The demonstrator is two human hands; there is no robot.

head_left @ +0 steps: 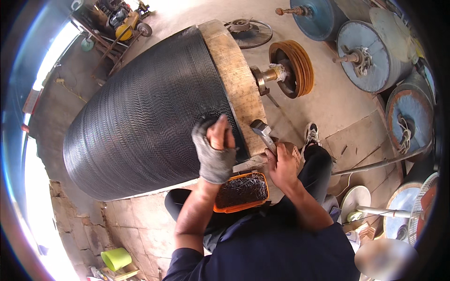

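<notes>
A large drum (140, 107) wrapped in closely ridged black material lies on its side before me, with a bare wooden band (232, 70) at its right end. My left hand (215, 150), in a grey glove that leaves the fingertips bare, is closed against the black wrap near the wooden band. What its fingers hold, if anything, is hidden. Just right of the drum, my right hand (283, 164) grips a hammer (263, 131), its metal head beside the wood's edge. Below my left hand, an orange tub (241, 206) filled with many small nails sits by my legs.
A metal shaft (268, 76) leads from the drum's end to a rusty grooved pulley (295, 70). Several blue-grey rollers (368, 58) stand along the right. A wheeled machine (124, 28) is at far left, a green bucket (116, 259) at lower left, and a fan (424, 206) at lower right.
</notes>
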